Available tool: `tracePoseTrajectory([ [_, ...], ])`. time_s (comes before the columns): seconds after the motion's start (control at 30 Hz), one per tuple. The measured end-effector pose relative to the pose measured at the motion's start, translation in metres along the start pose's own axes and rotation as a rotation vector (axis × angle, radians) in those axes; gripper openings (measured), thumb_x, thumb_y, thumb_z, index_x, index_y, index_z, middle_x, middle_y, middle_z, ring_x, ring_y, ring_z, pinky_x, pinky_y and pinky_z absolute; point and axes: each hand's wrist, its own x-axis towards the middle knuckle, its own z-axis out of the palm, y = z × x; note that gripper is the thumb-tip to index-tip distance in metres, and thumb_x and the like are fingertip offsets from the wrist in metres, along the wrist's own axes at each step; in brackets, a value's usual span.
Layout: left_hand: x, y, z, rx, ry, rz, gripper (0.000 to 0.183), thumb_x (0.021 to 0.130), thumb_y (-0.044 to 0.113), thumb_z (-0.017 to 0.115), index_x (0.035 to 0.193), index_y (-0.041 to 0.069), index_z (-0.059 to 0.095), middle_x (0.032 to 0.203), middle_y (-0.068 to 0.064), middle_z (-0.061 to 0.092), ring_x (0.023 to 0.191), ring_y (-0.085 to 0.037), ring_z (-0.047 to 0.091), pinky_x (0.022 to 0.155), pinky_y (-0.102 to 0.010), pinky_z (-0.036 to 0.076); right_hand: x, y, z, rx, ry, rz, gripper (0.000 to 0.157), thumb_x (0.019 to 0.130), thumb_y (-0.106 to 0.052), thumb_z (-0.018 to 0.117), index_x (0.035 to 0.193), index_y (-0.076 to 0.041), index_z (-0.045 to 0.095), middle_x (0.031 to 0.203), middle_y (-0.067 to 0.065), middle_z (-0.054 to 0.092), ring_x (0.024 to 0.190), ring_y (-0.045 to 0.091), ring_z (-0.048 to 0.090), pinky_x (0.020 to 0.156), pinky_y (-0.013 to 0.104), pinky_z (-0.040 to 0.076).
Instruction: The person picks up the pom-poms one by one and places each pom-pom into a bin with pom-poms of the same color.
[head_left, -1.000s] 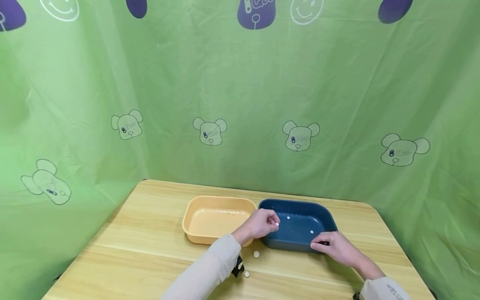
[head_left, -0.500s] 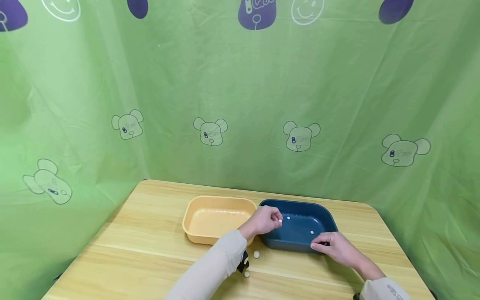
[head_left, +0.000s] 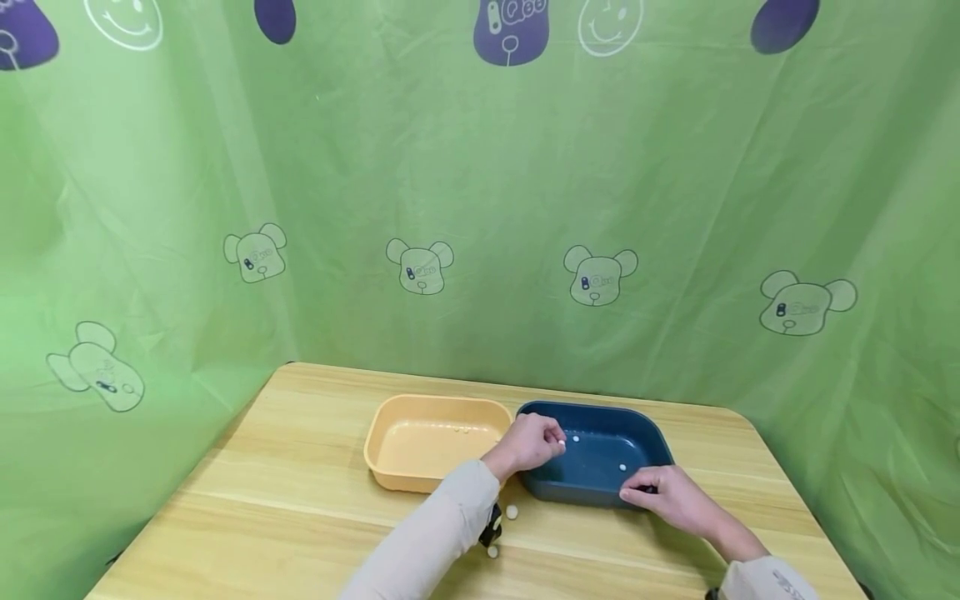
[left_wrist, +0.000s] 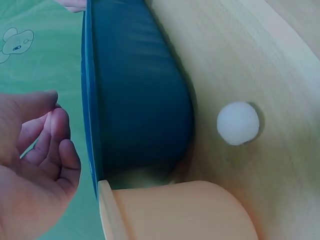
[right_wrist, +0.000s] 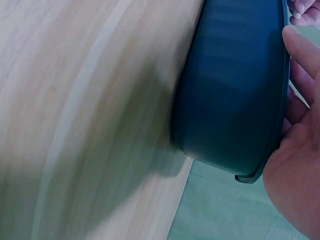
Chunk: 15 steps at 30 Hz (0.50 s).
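My left hand [head_left: 527, 443] is over the left part of a dark blue plastic bin [head_left: 592, 493]. Between its thumb and fingertips it pinches a small white ball [head_left: 562, 443], which also shows in the right wrist view as a white ball [right_wrist: 296, 15]. With the thumb on the near side and the fingers inside, my right hand [head_left: 667, 493] grips the bin's near right rim. Two small white pieces, one a white piece [head_left: 576, 438] and the other a white piece [head_left: 622, 467], lie on the bin's floor.
A pale orange bin [head_left: 438, 402] stands against the blue bin's left side, with a few tiny pieces [head_left: 461, 430] inside. On the wooden table [head_left: 247, 508], a larger white ball [head_left: 512, 512] and another white ball [head_left: 492, 552] lie in front. A green curtain [head_left: 487, 350] hangs behind.
My left hand has moved slightly right and up over the blue bin with the small white ball. The right hand stays on the rim.
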Motion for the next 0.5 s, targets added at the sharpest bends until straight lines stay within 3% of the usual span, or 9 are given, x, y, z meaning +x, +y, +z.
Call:
tracePoseTrajectory([
  [0.3, 0.0019, -0.0013, 0.0024, -0.009, 0.016, 0.01, 0.005, 0.084, 0.011, 0.07, 0.088, 0.009, 0.071, 0.071, 0.01, 0.061, 0.063, 0.0, 0.052, 0.06, -0.014, 0.043, 0.0001, -0.0023, 0.0015, -0.001, 0.018, -0.006, 0.004, 0.086, -0.018, 0.07, 0.083, -0.02, 0.072, 0.081, -0.015, 0.066, 0.076, 0.001, 0.059, 0.063, 0.023, 0.05],
  [0.5, -0.0029, 0.0023, -0.005, -0.06, 0.005, 0.025, 0.006, 0.084, 0.009, 0.069, 0.09, 0.007, 0.07, 0.074, 0.007, 0.061, 0.066, -0.002, 0.053, 0.062, -0.016, 0.044, -0.0005, -0.0023, 0.001, -0.002, 0.016, -0.002, 0.004, 0.086, -0.018, 0.07, 0.083, -0.019, 0.072, 0.081, -0.015, 0.066, 0.076, 0.001, 0.059, 0.063, 0.023, 0.05],
])
